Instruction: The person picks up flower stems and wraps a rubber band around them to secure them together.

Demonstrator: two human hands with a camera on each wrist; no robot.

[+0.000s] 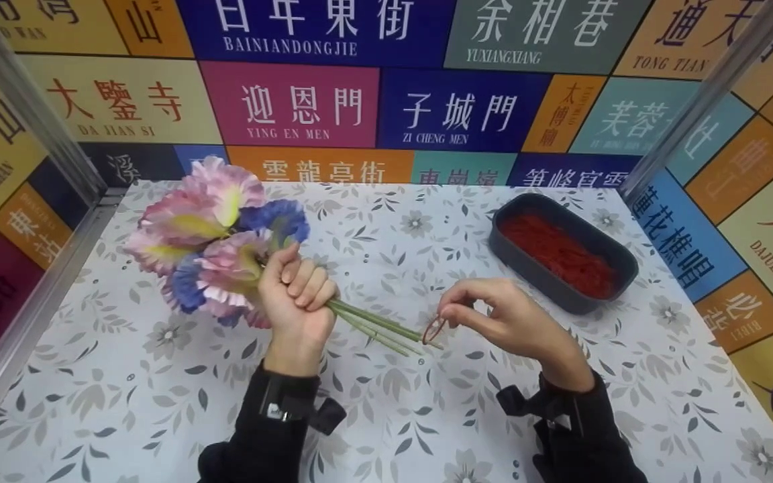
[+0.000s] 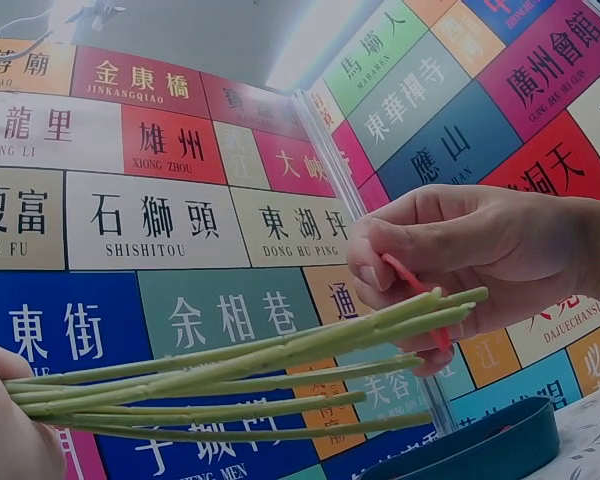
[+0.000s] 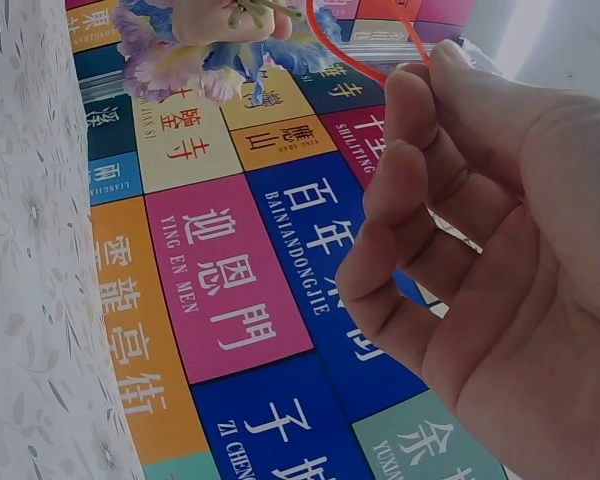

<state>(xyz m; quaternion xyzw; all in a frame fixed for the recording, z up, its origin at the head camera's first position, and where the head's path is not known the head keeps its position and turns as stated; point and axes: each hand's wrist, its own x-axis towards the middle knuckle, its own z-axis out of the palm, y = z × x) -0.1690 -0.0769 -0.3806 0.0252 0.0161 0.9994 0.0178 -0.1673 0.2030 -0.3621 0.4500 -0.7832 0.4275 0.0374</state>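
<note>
A bunch of artificial flowers (image 1: pixel 198 231), pink, yellow and blue, lies to the left with its heads leaning away from the stems. My left hand (image 1: pixel 299 288) grips it just below the blooms, fingers curled round the green stems (image 1: pixel 376 322). Their cut ends stick out to the right, uneven in length. Between thumb and forefinger, my right hand (image 1: pixel 510 315) pinches a red rubber band (image 2: pixel 401 271), which forms an open loop in the right wrist view. The band crosses the tips of the longer stems (image 2: pixel 380 325); how many pass through it I cannot tell.
A dark oblong box (image 1: pixel 504 249) filled with red rubber bands (image 1: pixel 554 255) stands behind and right of my right hand. Leaf-patterned white cloth (image 1: pixel 386 416) covers the table. Panels of coloured signs (image 1: pixel 292 104) wall in the back and sides, with metal posts at the corners.
</note>
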